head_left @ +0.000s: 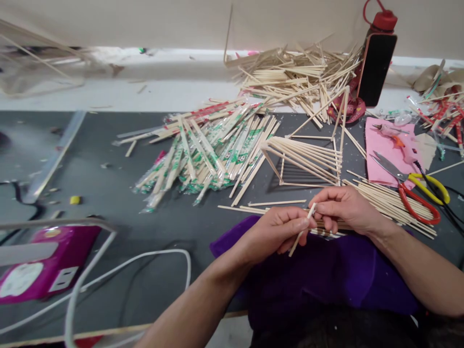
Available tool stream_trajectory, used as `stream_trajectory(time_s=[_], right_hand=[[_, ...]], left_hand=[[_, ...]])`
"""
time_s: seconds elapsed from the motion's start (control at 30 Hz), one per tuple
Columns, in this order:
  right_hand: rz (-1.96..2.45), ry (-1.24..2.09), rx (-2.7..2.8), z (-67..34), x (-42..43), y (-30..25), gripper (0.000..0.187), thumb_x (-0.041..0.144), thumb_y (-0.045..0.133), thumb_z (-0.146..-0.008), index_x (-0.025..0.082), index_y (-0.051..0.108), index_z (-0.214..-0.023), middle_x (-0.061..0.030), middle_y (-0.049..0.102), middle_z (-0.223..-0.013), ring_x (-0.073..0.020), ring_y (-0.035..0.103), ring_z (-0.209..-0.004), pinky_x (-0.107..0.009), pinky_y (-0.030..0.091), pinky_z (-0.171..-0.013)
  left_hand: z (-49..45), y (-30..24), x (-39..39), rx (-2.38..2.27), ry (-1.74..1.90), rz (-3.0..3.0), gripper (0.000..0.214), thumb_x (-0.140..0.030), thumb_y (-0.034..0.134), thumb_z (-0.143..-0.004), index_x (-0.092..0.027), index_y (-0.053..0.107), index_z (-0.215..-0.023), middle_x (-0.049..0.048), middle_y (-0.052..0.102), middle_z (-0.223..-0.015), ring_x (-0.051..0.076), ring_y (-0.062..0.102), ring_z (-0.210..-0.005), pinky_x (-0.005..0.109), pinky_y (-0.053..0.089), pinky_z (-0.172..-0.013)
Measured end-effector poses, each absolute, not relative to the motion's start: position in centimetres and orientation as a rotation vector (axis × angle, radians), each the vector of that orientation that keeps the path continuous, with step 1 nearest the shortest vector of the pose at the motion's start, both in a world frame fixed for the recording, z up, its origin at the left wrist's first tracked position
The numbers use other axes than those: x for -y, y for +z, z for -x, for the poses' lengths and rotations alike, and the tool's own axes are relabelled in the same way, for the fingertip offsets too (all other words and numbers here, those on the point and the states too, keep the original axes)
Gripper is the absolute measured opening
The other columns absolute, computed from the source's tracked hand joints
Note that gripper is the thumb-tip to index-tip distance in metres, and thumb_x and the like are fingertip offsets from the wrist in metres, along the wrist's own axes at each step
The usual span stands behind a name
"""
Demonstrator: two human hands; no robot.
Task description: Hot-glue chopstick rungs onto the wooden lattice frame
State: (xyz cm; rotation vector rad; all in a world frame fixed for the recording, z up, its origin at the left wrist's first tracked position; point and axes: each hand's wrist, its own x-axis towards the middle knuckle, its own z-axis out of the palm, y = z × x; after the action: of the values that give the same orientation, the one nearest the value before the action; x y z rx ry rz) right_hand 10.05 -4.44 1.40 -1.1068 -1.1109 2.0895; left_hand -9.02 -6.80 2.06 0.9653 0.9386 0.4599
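Observation:
My left hand point(282, 227) grips a short, pale wooden chopstick point(297, 242) that slants up to the right. My right hand point(340, 208) is closed in a pinch at its upper end, thumb and forefinger together. Just beyond the hands stands a frame of glued chopsticks point(308, 157), with a row of sticks laid side by side across it and a triangular part rising at its right. Loose chopsticks point(395, 200) lie beside my right hand, and a few more lie under and left of the hands. Purple cloth point(319, 275) covers my lap below.
Plastic-wrapped chopsticks point(217, 150) lie left of the frame, with a big pile of bare chopsticks point(297, 72) behind. Scissors point(413, 186) with red and yellow handles rest by a pink cloth point(377, 164). A phone point(377, 67) leans on a red-capped bottle point(384, 20). A white cable point(145, 253) crosses the left.

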Motion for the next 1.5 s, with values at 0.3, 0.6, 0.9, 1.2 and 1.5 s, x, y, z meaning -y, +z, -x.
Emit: stream_trajectory(time_s=[0.3, 0.6, 0.9, 1.2, 1.5], right_hand=[[1.296, 1.536, 1.574, -9.7, 5.5, 2.2, 0.011, 0.013, 0.055, -0.072, 0.016, 0.066, -0.074, 0.006, 0.055, -0.049, -0.0052, 0.05, -0.043, -0.014, 0.036, -0.041], [1.284, 1.653, 1.538, -9.8, 5.7, 2.6, 0.008, 0.017, 0.055, -0.071, 0.017, 0.063, -0.069, 0.0077, 0.047, -0.044, -0.005, 0.039, -0.039, -0.016, 0.026, -0.038], [1.238, 1.294, 1.665, -9.1, 6.2, 3.4, 0.01, 0.016, 0.054, -0.066, 0.017, 0.063, -0.062, 0.0037, 0.056, -0.053, -0.0062, 0.044, -0.048, -0.018, 0.031, -0.046], [1.207, 1.767, 1.389, -9.5, 6.0, 3.1, 0.009, 0.019, 0.053, -0.067, 0.017, 0.062, -0.067, 0.007, 0.047, -0.044, -0.0056, 0.036, -0.039, -0.018, 0.024, -0.039], [1.01, 0.508, 2.11, -9.3, 6.5, 2.9, 0.02, 0.009, 0.046, -0.076, 0.019, 0.06, -0.064, -0.0007, 0.062, -0.06, -0.0103, 0.053, -0.055, -0.023, 0.038, -0.054]], left_hand=[[8.0, 1.6, 7.4, -1.079, 0.484, -0.987, 0.026, -0.039, 0.066, -0.073, -0.016, 0.054, -0.07, -0.0035, 0.059, -0.052, 0.005, 0.042, -0.033, 0.016, 0.028, -0.034], [8.5, 1.8, 7.5, -0.946, 0.458, -0.976, 0.029, -0.039, 0.067, -0.075, -0.015, 0.057, -0.064, -0.0047, 0.053, -0.043, 0.004, 0.041, -0.031, 0.015, 0.029, -0.034], [8.9, 1.8, 7.2, -0.832, 0.417, -0.824, 0.035, -0.045, 0.075, -0.068, -0.015, 0.057, -0.07, -0.0024, 0.062, -0.051, 0.003, 0.035, -0.028, 0.016, 0.026, -0.029], [8.9, 1.8, 7.7, -0.97, 0.584, -1.228, 0.032, -0.045, 0.071, -0.075, -0.015, 0.061, -0.069, -0.0018, 0.059, -0.057, 0.005, 0.048, -0.037, 0.016, 0.034, -0.037], [9.6, 1.2, 6.6, -0.739, 0.377, -0.75, 0.042, -0.049, 0.082, -0.061, -0.014, 0.062, -0.071, -0.0002, 0.064, -0.049, 0.003, 0.036, -0.026, 0.014, 0.02, -0.028]])
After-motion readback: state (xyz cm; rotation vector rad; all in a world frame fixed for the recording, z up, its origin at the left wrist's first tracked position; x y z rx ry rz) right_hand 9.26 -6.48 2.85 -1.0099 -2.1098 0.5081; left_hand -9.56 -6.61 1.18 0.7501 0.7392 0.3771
